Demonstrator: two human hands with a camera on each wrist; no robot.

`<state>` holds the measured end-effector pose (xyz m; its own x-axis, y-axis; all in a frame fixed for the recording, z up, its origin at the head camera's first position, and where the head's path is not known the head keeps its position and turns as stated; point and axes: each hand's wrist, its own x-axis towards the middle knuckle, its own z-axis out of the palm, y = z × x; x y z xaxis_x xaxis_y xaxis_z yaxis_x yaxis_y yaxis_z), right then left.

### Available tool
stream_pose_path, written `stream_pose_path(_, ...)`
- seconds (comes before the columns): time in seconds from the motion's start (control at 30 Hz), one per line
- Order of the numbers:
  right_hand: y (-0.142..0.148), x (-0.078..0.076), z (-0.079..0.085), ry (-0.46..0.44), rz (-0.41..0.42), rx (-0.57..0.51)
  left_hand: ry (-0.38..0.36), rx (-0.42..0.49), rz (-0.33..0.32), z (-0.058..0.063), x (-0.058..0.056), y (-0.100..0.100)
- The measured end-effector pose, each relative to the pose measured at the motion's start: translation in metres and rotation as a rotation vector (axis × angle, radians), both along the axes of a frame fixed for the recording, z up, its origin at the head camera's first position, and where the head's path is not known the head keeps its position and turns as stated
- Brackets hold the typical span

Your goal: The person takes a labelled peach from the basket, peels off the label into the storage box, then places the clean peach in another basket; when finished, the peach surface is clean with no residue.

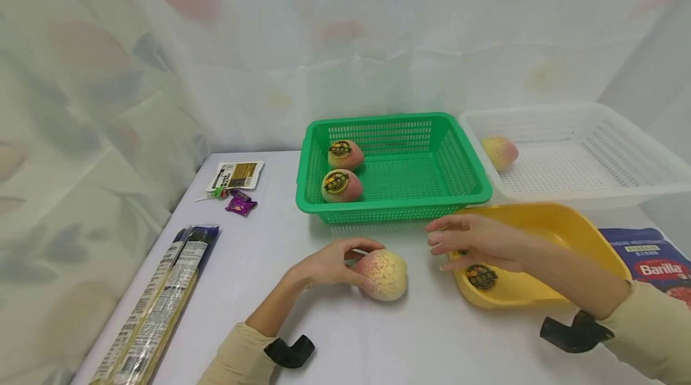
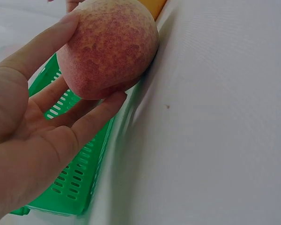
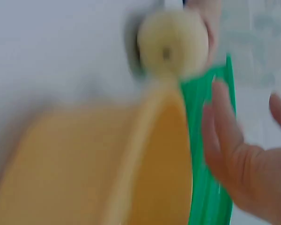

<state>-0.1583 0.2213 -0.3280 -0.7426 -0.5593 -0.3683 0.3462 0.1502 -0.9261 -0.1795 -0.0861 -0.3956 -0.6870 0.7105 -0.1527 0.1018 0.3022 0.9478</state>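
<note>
— Beige sleeve (image 1: 236, 356) nearest; what's that left hand (image 1: 326, 264) gripping?
— One peach (image 1: 385, 276), thumb and fingers curled around it, in front of the green slotted basket (image 1: 399, 201).
— Right hand (image 1: 482, 242)?
— Fingers loosely parted, over the edge of the yellow basin (image 1: 540, 212).

The left wrist view's top edge cuts off the peach (image 2: 110, 47).
</note>
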Motion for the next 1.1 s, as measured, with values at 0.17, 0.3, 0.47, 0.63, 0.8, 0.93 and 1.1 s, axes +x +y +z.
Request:
stream_pose_path(0.17, -0.032, 0.012, -0.013, 0.01, -0.078, 0.016, 0.007, 0.004, -0.013, -0.001, -0.001, 0.0)
stream_pose_path(0.3, -0.051, 0.016, -0.029, 0.019, -0.126, 0.059, 0.008, 0.008, -0.019, -0.001, -0.002, 0.0)
stream_pose_path(0.47, -0.067, 0.019, -0.044, -0.025, -0.175, 0.059, 0.014, 0.011, -0.022, -0.002, -0.002, -0.002)
stream_pose_path(0.63, -0.077, 0.021, -0.048, -0.042, -0.203, 0.048, 0.022, 0.005, -0.019, -0.001, -0.001, -0.002)
stream_pose_path(0.8, -0.08, 0.022, -0.049, -0.041, -0.206, 0.028, 0.031, 0.016, -0.031, 0.01, -0.003, -0.011)
stream_pose_path(0.93, -0.079, 0.022, -0.05, -0.049, -0.207, 0.021, 0.065, 0.145, 0.003, 0.03, -0.008, -0.031)
stream_pose_path(1.1, -0.078, 0.021, -0.051, -0.044, -0.201, 0.02, 0.136, 0.387, 0.131, 0.054, -0.011, -0.058)
